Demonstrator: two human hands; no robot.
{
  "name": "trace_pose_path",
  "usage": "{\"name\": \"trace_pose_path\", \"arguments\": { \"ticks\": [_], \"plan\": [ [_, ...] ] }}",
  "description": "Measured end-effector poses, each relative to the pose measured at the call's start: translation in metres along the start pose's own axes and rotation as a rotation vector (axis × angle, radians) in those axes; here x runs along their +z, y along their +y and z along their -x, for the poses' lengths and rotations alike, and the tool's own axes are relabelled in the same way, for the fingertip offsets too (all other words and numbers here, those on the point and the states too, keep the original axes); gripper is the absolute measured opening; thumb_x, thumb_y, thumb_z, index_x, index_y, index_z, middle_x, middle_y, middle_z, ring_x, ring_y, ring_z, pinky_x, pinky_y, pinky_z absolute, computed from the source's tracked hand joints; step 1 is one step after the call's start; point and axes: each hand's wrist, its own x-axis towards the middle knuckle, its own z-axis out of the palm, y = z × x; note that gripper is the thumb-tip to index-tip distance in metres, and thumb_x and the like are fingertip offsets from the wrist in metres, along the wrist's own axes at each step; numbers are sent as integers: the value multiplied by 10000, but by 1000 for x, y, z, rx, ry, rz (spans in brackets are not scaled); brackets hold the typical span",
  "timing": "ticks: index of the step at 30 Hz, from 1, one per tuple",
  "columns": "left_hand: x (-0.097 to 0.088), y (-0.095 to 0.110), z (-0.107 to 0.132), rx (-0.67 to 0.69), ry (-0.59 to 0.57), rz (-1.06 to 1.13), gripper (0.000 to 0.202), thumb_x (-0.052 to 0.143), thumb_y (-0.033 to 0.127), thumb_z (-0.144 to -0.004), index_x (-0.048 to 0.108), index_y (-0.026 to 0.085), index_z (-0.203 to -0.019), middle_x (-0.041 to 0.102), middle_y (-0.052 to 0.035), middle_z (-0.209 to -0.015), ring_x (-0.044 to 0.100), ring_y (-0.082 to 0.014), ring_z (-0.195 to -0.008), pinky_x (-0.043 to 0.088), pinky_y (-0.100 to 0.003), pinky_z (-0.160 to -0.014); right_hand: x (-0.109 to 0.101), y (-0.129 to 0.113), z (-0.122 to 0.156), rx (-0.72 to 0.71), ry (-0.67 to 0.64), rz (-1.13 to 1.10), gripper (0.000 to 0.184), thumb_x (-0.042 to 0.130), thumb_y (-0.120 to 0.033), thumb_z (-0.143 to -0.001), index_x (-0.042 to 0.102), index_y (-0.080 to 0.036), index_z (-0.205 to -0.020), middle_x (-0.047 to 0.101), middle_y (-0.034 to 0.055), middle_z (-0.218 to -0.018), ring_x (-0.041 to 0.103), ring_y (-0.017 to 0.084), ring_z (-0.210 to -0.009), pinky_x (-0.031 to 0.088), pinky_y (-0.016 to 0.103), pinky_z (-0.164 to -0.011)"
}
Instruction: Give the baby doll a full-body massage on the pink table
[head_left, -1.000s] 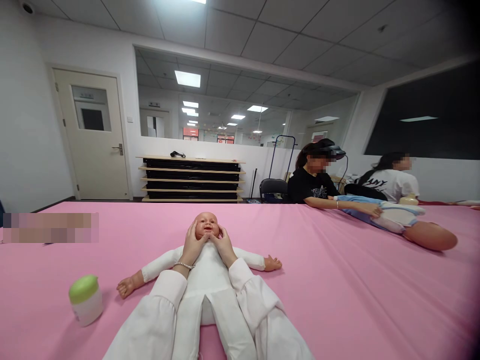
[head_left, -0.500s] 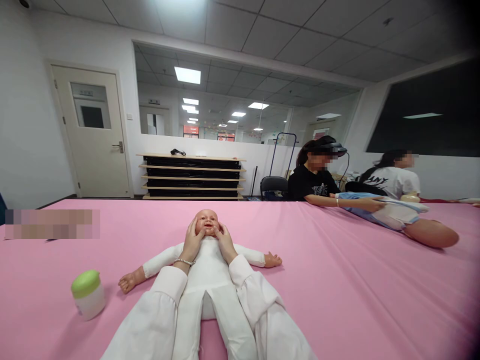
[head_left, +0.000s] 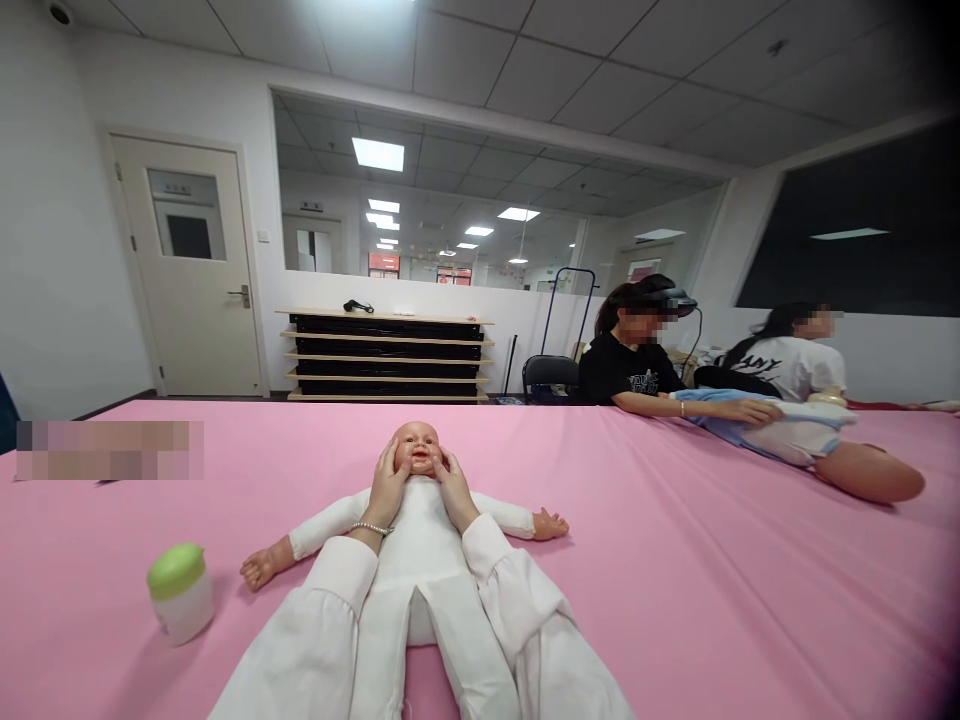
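Note:
A baby doll [head_left: 420, 540] with a white cloth body lies on its back on the pink-covered table, arms spread and head away from me. My left hand [head_left: 388, 485] rests along one side of the doll's head, fingers stretched out and thumb on the cheek by the mouth. Against the opposite cheek lies my right hand [head_left: 454, 488], its fingers also extended and its thumb near the mouth. The fingertips partly curve out of sight beside the head. Left of the doll stands a small jar [head_left: 182, 600] with a green lid, apart from both hands.
The pink cloth [head_left: 675, 600] covers the table. At the right, a co-worker [head_left: 637, 350] in a headset handles another doll [head_left: 862, 470] with blue and white cloth. Another person [head_left: 795, 345] sits behind. Stacked boards [head_left: 386, 350] stand by the wall, near a black chair [head_left: 551, 372].
My hands stay on the doll's face with hardly any movement. The whole view has shifted slightly. The co-worker's hand has moved a little over the cloth on the other doll.

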Motion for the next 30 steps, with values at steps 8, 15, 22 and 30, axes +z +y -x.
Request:
{"name": "trace_pose_path", "arguments": {
  "ticks": [8,15,22,30],
  "plan": [
    [-1,2,4,30,-18,-70,705,688,394,-684,424,161,-1295,396,-144,-1387,337,-276,-1309,266,-416,-1090,1,-13,8,47,-9,50,547,705,-364,-616,545,-183,-1107,605,84,-1179,557,222,-1095,420,346,-972],
    [-1,10,5,15,-19,-79,703,683,393,-695,418,142,-1296,378,-155,-1403,327,-272,-1316,256,-404,-1097,2,-14,7,33,3,30,494,691,-402,-634,579,-175,-1059,615,95,-1161,561,230,-1087,427,357,-959],
    [-1,16,8,8,-37,-161,792,735,309,-629,391,140,-1322,368,-151,-1410,316,-273,-1322,247,-407,-1101,2,-9,6,35,-3,22,575,719,-326,-579,530,-164,-1097,598,108,-1177,552,223,-1094,421,351,-965],
    [-1,0,2,36,-76,-27,555,516,240,-813,394,161,-1348,327,-99,-1456,267,-215,-1358,220,-364,-1124,1,-7,3,31,9,34,478,667,-320,-625,548,-188,-1069,599,74,-1194,543,215,-1113,411,346,-981]
  ]
}}
